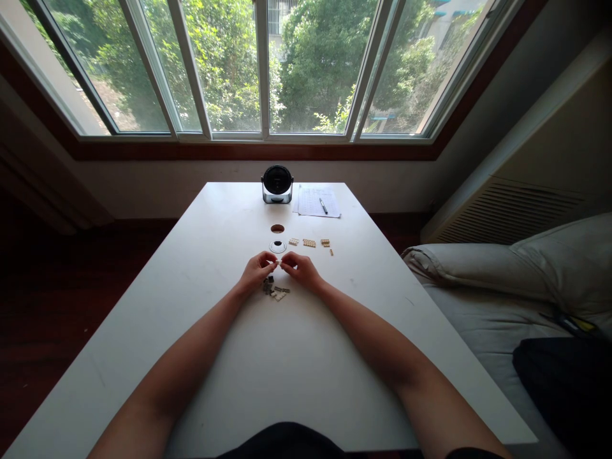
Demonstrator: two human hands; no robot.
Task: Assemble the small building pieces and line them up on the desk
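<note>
Pinching at the fingertips, the left hand (pixel 257 269) and the right hand (pixel 300 268) meet over the middle of the counter (pixel 239 357), with a small pale piece (pixel 278 261) between them. Each grip is closed on that piece: thumb and forefinger of both hands press on it from opposite sides, and the other fingers curl underneath. The piece is too small for its shape to be told. Both forearms lie along the counter, which probably steadies the hands for fine fingertip work.

A loose pile of grey and pale pieces (pixel 275 290) lies just on the near side of the hands, between the wrists. This position keeps it within short reach. Whether it touches either hand cannot be told.

Beyond the hands, tan pieces (pixel 309 243) lie in separate small groups, apparently sorted by kind. To their left sits a white disc (pixel 278 247) with a dark centre, and just behind it is a round hole (pixel 277 228) in the counter.

At the far edge stand a black fan (pixel 277 185) and a sheet of paper (pixel 318 201) with a pen (pixel 324 206) on it, well apart from the hands.
</note>
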